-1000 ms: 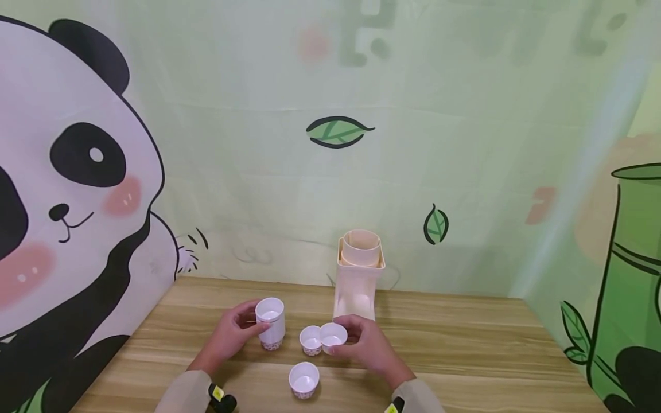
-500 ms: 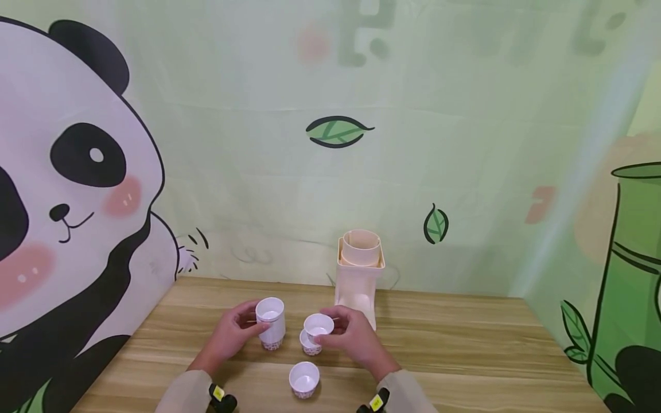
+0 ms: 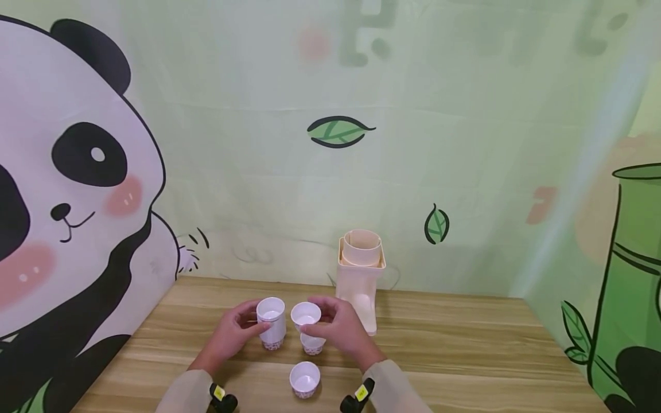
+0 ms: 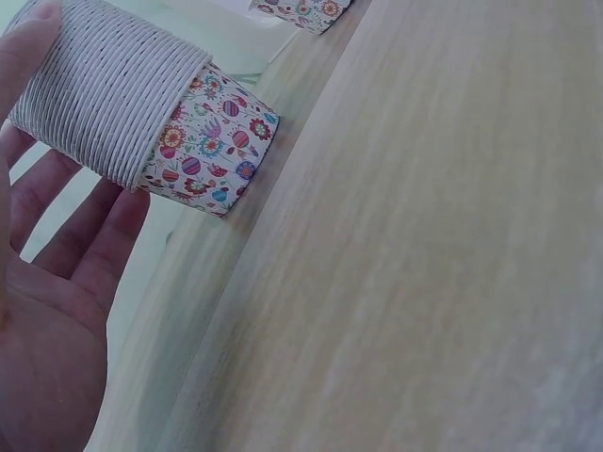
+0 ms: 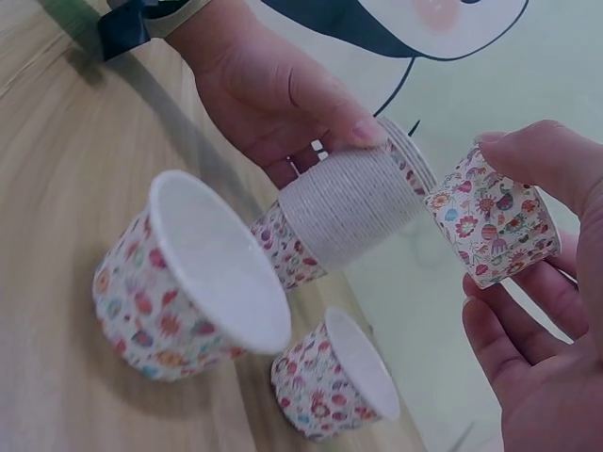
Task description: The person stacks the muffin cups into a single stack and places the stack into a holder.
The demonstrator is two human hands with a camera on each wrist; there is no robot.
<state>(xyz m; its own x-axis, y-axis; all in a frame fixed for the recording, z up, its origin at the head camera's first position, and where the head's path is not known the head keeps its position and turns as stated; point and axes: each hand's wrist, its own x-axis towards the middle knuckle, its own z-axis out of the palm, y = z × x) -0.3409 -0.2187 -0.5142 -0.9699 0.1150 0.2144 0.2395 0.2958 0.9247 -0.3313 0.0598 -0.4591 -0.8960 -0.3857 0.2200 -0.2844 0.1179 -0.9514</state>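
My left hand (image 3: 240, 330) grips a tall stack of nested paper cups (image 3: 271, 324), upright on the wooden table. In the left wrist view, many packed rims of the stack (image 4: 113, 89) show above a flower-printed base. My right hand (image 3: 343, 330) pinches a single paper cup (image 3: 306, 314) between thumb and fingers, just right of the stack. In the right wrist view this flower-printed cup (image 5: 495, 217) is lifted, close to the stack's top rims. Below it in the head view stands a second loose cup (image 3: 312, 343), partly hidden; a third cup (image 3: 304, 378) stands nearer me.
A pale pink holder (image 3: 356, 287) with a round tube in its top stands at the back of the table (image 3: 454, 344), behind my right hand. The printed panda wall cloth (image 3: 248, 172) rises at the table's back edge.
My right hand has lifted its cup from beside the middle loose cup and carried it left, over that cup and towards the stack. My left hand and the stack stay in place.
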